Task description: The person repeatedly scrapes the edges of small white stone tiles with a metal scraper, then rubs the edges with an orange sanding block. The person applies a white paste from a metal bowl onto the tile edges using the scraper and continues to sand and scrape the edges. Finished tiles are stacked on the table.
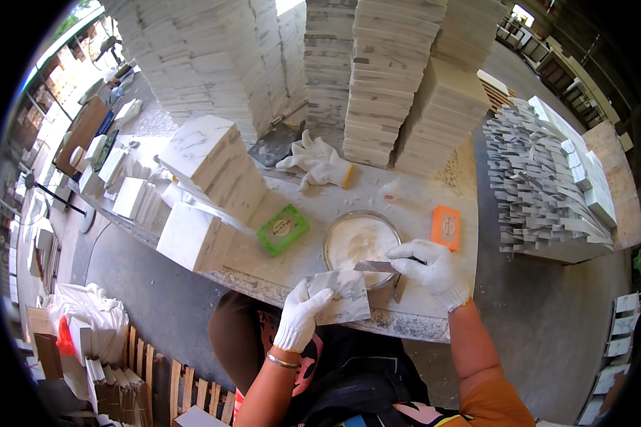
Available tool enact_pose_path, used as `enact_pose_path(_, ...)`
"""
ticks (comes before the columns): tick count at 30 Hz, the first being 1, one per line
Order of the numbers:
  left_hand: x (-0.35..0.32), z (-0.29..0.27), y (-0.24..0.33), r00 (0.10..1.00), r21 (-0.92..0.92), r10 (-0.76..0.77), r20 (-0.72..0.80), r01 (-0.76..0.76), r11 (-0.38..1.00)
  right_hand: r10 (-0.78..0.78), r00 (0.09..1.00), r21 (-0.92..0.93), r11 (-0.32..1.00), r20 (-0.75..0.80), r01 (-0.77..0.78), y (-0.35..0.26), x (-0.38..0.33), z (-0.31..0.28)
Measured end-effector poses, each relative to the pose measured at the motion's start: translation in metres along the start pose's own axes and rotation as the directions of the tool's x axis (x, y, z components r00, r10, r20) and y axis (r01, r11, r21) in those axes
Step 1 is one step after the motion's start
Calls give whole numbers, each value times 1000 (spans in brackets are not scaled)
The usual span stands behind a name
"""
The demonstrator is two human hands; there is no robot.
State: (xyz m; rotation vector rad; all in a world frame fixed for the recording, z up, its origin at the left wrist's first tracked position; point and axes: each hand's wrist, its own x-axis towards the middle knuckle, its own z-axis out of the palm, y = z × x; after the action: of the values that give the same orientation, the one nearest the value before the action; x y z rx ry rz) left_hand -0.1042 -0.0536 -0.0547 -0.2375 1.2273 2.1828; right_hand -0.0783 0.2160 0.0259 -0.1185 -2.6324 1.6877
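Gloves of white fabric cover both your hands. Your left hand (pixel 300 315) grips a grey-veined marble tile (pixel 343 295) by its lower left corner, fingers clamped on it, holding it tilted over the near edge of the worktop (pixel 420 307). Your right hand (pixel 431 265) has its fingers closed on a flat metal spatula (pixel 374 266), whose blade points left and lies over the near rim of a round metal bowl (pixel 361 240). That bowl holds a white paste and stands on the worktop just behind the tile. Whether the blade touches the tile, you cannot tell from this view.

An orange rectangular block (pixel 446 227) lies just right of the bowl, and a green rectangular block (pixel 283 229) lies to its left. A spare pair of white gloves (pixel 315 163) lies farther back, near the base of tall stacks of white marble tiles (pixel 388 78). Two shorter tile blocks (pixel 210 167) sit on the left part of the worktop, with smaller tile pieces beyond them. To the right, well apart from your hands, a pallet carries a heap of narrow grey strips (pixel 538 181). Wooden slats show at the lower left, beside your knee.
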Motion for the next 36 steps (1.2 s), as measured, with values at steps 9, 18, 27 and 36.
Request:
enact_pose_path(9,1,-1,-1,1000,0,5,-3,-5,1000,130,991,58,990,-41,-128,7,-5,-15)
enact_pose_path(18,-1,3,5,1000,-24,-19,10,19,1000,91,993,-332,937,-69,-109,24,30,-19)
enact_pose_path(27,-3,7,10,1000,-15,-22,-17,21,1000,-138,960,-544,839,-242,-16,50,118,-28)
enact_pose_path(36,-1,10,9,999,-27,-16,-29,16,1000,-44,998,-254,967,-38,33,65,146,-25)
